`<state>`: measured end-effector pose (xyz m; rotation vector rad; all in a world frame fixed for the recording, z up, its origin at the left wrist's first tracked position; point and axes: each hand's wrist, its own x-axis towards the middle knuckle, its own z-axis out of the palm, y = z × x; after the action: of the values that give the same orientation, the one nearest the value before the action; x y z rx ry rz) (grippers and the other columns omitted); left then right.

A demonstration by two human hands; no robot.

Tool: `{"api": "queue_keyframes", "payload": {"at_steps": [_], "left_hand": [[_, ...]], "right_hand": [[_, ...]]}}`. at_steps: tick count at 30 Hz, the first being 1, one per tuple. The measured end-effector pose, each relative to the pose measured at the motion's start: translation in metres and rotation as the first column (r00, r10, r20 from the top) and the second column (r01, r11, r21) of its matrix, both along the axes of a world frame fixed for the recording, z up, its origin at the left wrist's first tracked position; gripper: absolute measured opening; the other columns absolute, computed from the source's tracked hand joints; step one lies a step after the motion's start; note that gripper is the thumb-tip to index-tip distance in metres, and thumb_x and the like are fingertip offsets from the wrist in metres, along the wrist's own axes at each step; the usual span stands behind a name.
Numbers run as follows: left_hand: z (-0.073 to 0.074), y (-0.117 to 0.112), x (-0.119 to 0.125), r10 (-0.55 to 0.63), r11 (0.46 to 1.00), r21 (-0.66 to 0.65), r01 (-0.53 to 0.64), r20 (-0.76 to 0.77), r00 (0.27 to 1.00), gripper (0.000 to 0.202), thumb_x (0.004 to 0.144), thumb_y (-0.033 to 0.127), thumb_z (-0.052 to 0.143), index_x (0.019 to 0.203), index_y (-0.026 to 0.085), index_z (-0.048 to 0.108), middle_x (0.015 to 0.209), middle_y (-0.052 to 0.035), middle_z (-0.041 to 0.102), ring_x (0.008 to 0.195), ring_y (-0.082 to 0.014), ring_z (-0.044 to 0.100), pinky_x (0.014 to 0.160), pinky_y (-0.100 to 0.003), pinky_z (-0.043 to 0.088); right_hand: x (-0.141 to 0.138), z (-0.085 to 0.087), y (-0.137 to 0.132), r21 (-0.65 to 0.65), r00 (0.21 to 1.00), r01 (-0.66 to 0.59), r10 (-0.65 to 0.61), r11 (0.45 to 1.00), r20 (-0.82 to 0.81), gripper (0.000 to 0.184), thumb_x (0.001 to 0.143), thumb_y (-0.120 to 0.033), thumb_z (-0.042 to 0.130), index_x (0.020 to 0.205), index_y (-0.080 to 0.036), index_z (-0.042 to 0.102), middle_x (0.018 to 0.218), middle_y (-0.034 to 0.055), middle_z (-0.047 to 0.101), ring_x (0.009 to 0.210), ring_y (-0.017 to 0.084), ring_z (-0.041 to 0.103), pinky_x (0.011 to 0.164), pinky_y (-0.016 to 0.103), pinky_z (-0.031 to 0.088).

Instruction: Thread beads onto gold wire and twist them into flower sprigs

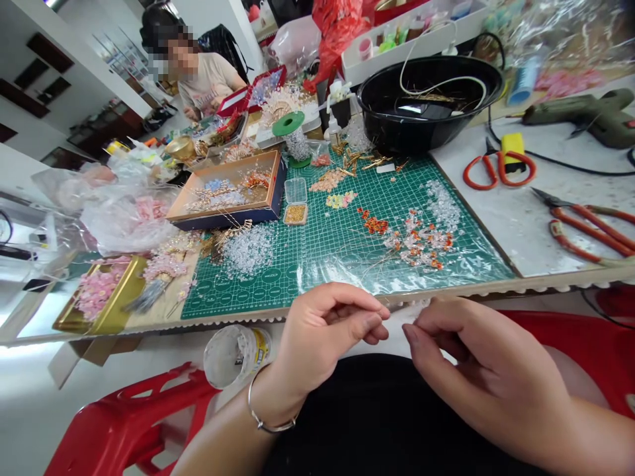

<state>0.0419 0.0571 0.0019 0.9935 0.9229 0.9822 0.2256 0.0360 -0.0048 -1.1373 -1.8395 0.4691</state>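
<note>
Orange-and-clear beaded sprigs (421, 242) lie on the green cutting mat (327, 241) covering part of the worktop (516, 228), just beyond both hands. Left hand (325, 337) and right hand (476, 370) curl near its edge; whether either grip pinches anything, I cannot tell.

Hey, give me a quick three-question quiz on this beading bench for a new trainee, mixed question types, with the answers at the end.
1. The silver bangle is worn on the wrist of: A) the right hand; B) the left hand.
2. True or false: the needle-nose pliers lie off the green cutting mat.
3. Fill in: the open clear plastic box holds tiny ____-coloured pieces.

Key: 1. B; 2. True; 3. gold.
</note>
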Motion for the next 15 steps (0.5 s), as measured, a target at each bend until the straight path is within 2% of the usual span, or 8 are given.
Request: {"api": "queue_keyframes", "payload": {"at_steps": [11,15], "left_hand": [[0.0025,-0.0036,0.0059,-0.028,0.999,-0.031,0.028,0.001,1.000,0.012,0.081,0.023,0.083,0.084,0.017,0.073,0.081,-0.0026,0.076,0.063,-0.0102,0.070,0.062,-0.021,0.059],[0.0056,-0.0058,0.0048,-0.049,0.998,-0.036,0.047,-0.048,0.998,0.014,0.078,0.022,0.085,0.084,0.018,0.073,0.076,-0.0004,0.074,0.065,-0.0108,0.070,0.065,-0.021,0.059]], "right_hand": [[0.0032,-0.0026,-0.0064,0.008,1.000,-0.010,0.010,1.000,0.002,0.017,0.088,-0.011,0.055,0.080,-0.026,0.052,0.054,-0.0060,0.055,0.043,0.011,0.047,0.043,0.023,0.038],[0.0024,-0.0034,-0.0058,-0.036,0.997,-0.081,0.080,0.996,-0.021,0.016,0.091,-0.011,0.055,0.083,-0.025,0.054,0.058,-0.0045,0.060,0.047,0.011,0.054,0.046,0.022,0.042]]}}
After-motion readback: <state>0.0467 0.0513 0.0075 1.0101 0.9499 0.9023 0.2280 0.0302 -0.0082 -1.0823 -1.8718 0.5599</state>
